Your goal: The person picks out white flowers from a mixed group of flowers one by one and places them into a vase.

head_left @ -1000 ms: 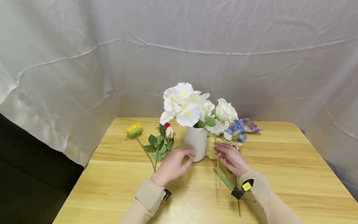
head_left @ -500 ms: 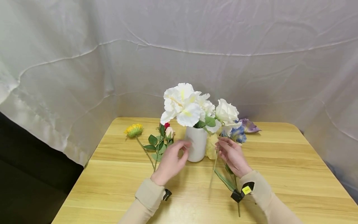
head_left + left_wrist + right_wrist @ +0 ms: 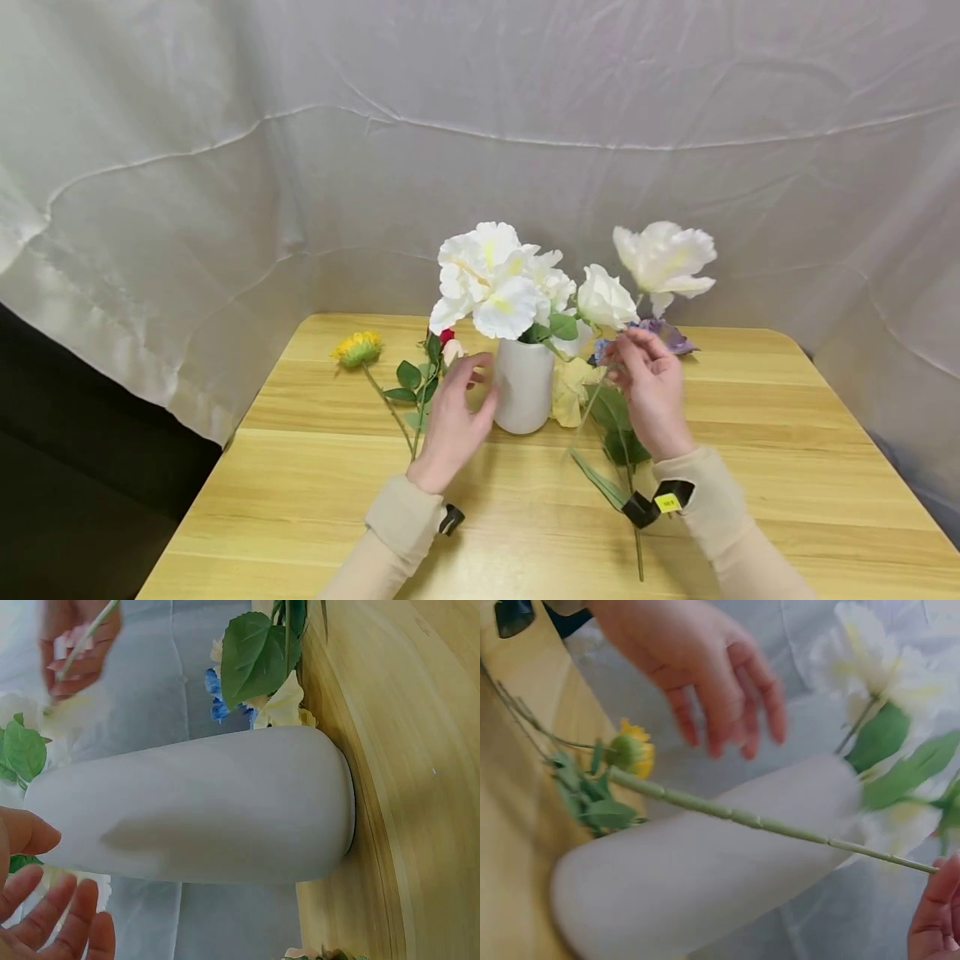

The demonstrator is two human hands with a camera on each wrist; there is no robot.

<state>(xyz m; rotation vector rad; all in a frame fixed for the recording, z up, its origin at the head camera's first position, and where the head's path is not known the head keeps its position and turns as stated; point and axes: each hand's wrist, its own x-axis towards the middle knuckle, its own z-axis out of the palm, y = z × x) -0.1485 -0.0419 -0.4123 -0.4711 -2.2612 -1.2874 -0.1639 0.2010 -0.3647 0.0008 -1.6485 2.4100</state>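
Around the stem point(image 3: 757, 823) of a white iris point(image 3: 666, 260) my right hand point(image 3: 651, 387) pinches thumb and fingers, holding it to the right of the white vase point(image 3: 522, 392). The stem's lower end slants down toward the vase and is in the air. My left hand point(image 3: 456, 417) hovers at the vase's left side with fingers loosely bent and holding nothing; the right wrist view shows a gap between them. In the vase stand white irises point(image 3: 487, 279) and a white rose point(image 3: 606, 297) with green leaves.
Left of the vase lie a yellow sunflower point(image 3: 357, 349), a red rose point(image 3: 447, 336) and a pale pink rose point(image 3: 452, 351). To its right lie a yellow flower point(image 3: 572, 392), a purple flower point(image 3: 675, 337) and leafy stems point(image 3: 626, 446). A grey curtain point(image 3: 480, 183) hangs behind the table point(image 3: 750, 467).
My right hand has risen and moved right, lifting the white iris above the other flowers, its stem now tilted. My left hand has shifted slightly up along the vase's side.
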